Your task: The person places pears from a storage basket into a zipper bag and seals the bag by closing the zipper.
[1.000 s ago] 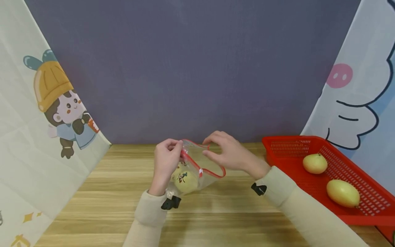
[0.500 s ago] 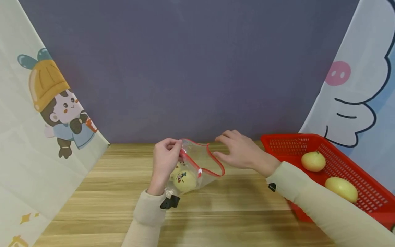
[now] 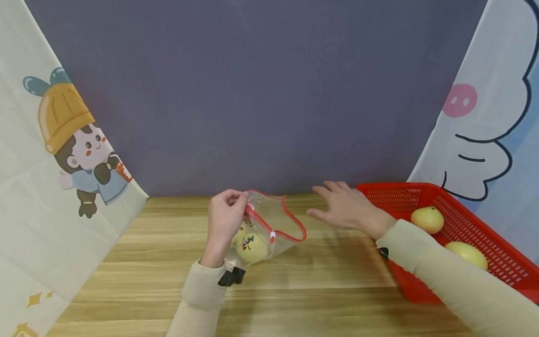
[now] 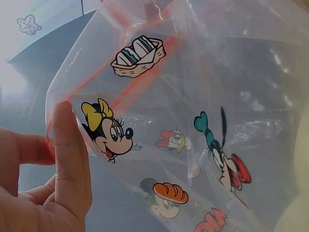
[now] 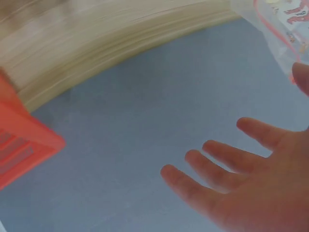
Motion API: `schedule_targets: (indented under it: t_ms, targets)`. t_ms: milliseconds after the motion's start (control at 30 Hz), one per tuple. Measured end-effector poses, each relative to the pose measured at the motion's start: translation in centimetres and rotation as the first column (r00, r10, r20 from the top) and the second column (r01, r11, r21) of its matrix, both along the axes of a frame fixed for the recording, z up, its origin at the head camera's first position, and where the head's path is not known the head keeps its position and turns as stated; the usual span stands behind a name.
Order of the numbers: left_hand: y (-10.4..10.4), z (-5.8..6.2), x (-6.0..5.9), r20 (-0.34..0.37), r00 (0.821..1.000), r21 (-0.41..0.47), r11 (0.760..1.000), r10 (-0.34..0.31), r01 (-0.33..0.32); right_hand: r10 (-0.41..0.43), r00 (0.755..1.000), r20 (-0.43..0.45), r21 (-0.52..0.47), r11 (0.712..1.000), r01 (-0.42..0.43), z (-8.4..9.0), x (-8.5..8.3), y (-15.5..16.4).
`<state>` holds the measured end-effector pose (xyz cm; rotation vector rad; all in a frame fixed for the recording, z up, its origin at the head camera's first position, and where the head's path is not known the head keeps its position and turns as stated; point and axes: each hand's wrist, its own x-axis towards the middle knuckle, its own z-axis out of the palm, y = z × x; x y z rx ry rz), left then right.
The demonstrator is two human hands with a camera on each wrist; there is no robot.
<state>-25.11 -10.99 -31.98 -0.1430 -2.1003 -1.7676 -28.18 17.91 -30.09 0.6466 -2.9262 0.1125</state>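
Wood-grain worktop (image 3: 316, 290), dark backdrop (image 3: 252, 93) behind, clear bag (image 3: 275, 246) near the worktop's middle.
Printed with cartoon figures (image 4: 113, 137), the bag holds a round yellow fruit (image 3: 254, 250); the left hand (image 3: 224, 217) pinches its red edge (image 3: 261, 220), the mouth gaping toward the right hand (image 3: 347, 207). That hand, fingers spread, hovers apart from the bag, its pale sleeve (image 3: 455, 281) crossing before a red basket (image 3: 383, 199) with two yellow fruits (image 3: 427, 220).

fruit (image 3: 254, 248) in bag (image 3: 267, 228) | bag left of basket (image 3: 387, 199), over table (image 3: 328, 290) | right hand (image 3: 347, 206) between bag and basket | two more fruits (image 3: 427, 220) in basket | backdrop (image 3: 269, 93) behind
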Motion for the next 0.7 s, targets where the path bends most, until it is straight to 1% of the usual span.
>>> schedule_targets:
  t_ms: [433,567,700]
  targets:
    - [0.0,0.0,0.1,-0.007,1.000,-0.004,1.000,0.008,-0.008,-0.057,0.998,0.023,0.027,0.998,0.056,-0.3,-0.4,2.7]
    - [0.0,0.0,0.1,-0.003,1.000,-0.003,1.000,0.007,-0.007,-0.082,0.996,0.024,0.032,0.996,0.081,-0.5,-0.8,3.5]
    - [0.0,0.1,0.2,-0.001,1.000,-0.001,1.000,0.007,-0.007,-0.110,0.993,0.042,0.037,0.993,0.108,-0.8,-1.3,4.5]
